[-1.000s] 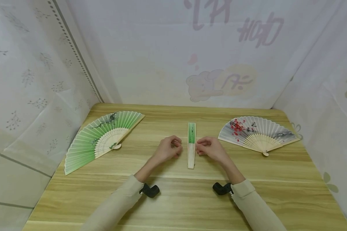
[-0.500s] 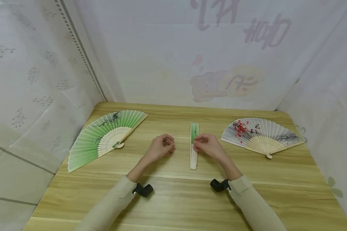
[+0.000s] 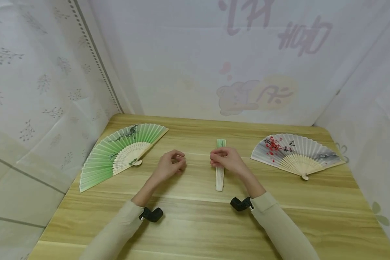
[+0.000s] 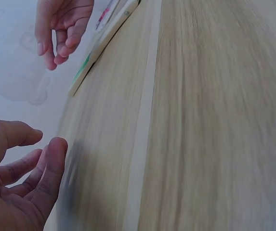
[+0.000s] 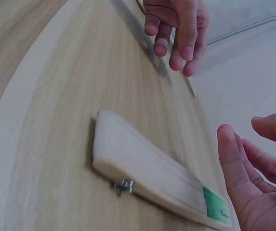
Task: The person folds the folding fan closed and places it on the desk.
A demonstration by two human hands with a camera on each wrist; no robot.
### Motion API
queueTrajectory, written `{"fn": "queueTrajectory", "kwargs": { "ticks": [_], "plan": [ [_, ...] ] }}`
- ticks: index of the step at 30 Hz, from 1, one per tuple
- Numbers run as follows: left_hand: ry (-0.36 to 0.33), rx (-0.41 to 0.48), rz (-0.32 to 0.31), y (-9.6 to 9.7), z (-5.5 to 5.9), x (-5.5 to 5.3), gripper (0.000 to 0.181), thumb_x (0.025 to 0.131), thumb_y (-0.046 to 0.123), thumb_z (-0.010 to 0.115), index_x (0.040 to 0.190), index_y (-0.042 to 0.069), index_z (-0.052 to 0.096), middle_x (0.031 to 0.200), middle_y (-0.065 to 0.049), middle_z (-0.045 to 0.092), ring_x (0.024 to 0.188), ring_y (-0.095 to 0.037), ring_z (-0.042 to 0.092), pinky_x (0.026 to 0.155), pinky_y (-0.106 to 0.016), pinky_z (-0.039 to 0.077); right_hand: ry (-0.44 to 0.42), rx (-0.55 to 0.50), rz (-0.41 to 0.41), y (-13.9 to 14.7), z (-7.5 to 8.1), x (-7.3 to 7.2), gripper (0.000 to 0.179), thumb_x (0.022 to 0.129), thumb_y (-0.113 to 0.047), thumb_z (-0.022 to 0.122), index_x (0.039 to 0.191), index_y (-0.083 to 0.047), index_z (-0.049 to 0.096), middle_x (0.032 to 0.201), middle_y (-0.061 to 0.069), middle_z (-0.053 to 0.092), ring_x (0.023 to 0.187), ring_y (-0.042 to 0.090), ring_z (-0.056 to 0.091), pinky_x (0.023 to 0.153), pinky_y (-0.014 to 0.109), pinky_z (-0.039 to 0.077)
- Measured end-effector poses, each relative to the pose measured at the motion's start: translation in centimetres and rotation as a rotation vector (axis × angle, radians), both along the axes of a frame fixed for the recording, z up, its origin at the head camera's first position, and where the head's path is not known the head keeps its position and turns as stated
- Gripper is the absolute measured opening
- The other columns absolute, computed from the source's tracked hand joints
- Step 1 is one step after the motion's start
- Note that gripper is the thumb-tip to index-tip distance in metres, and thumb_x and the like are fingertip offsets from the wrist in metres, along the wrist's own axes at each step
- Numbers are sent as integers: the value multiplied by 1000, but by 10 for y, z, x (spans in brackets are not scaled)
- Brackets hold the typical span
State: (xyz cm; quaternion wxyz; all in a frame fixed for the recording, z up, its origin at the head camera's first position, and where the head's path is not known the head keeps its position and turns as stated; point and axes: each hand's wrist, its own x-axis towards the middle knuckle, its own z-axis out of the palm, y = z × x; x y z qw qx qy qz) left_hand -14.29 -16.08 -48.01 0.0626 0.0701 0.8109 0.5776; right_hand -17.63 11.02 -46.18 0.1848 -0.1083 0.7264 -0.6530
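Note:
A folded hand fan [image 3: 219, 180] with a green leaf end and pale ribs lies lengthwise on the wooden table. My right hand [image 3: 230, 161] hangs over its middle, hiding part of it in the head view. In the right wrist view the folded fan [image 5: 147, 166] shows a metal rivet at its narrow end, and the thumb and fingers of my right hand [image 5: 258, 178] are apart with nothing between them. My left hand [image 3: 169, 167] is above the table to the left of the fan. Its loosely bent fingers [image 4: 51, 173] hold nothing in the left wrist view.
An open green fan [image 3: 99, 166] with a dark branch print lies on the left of the table [image 3: 188, 231]. Toward the right is an open grey-white fan [image 3: 295, 153] with red blossoms. Printed cloth [image 3: 169, 65] hangs behind and at both sides.
My right hand has moved left from beside the folded fan to over it. My left hand has drawn away to the left. The fans have kept their places on the table.

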Motion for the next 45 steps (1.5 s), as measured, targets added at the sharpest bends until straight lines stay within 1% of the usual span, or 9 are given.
{"fn": "queueTrajectory", "kwargs": {
  "ticks": [1,2,7,10,17,28,33,39,45],
  "plan": [
    [-1,5,5,-3,0,0,26,98,0,66,120,-11,60,101,-22,67,79,-33,70,62,-40,61,-3,-9,4,-2,1,-1,32,100,-5,66,121,19,59,99,24,69,91,34,71,84,45,58],
    [-5,13,5,-5,6,3,27,98,0,65,121,-13,59,102,-25,66,80,-37,69,63,-43,61,-10,-16,5,-4,1,-2,33,100,-5,66,121,19,59,99,24,69,91,34,71,85,47,57],
    [-20,27,20,-18,6,4,29,100,1,63,123,-15,56,105,-29,65,86,-44,69,66,-48,61,-52,-53,16,-14,3,-6,33,100,-4,65,124,18,58,102,27,68,95,37,70,87,49,56],
    [-19,16,36,-26,3,4,28,101,3,63,123,-13,57,105,-25,66,85,-39,70,65,-42,61,-79,-73,24,-20,5,-7,33,102,-4,63,126,18,58,104,27,68,93,32,71,89,50,55],
    [26,-5,82,-42,6,9,26,100,2,64,121,-13,59,103,-28,66,81,-39,70,62,-42,61,-140,-150,32,-38,7,-9,36,103,-4,60,129,19,53,106,27,67,90,26,71,94,53,51],
    [43,-39,146,-71,7,26,27,99,1,65,121,-13,59,104,-29,66,79,-38,70,64,-39,61,-151,-193,63,-60,1,-5,33,102,0,60,126,22,53,102,28,67,85,24,72,87,45,57],
    [49,-47,171,-82,10,34,28,99,2,65,122,-13,59,105,-30,66,80,-38,70,64,-38,61,-184,-242,74,-66,-2,-3,34,102,1,59,127,23,50,109,37,63,86,26,72,89,46,55],
    [86,-73,194,-95,14,45,30,99,4,66,124,-12,59,106,-29,66,80,-39,71,65,-38,61,-206,-253,98,-73,-6,-3,37,103,-2,60,130,21,50,108,31,66,88,25,72,89,44,56],
    [69,-47,213,-109,15,51,32,100,5,66,126,-10,57,106,-30,65,81,-33,72,64,-37,61,-219,-274,116,-81,-12,-5,37,102,-2,60,131,20,51,116,38,61,90,26,72,89,41,56]
  ]
}}
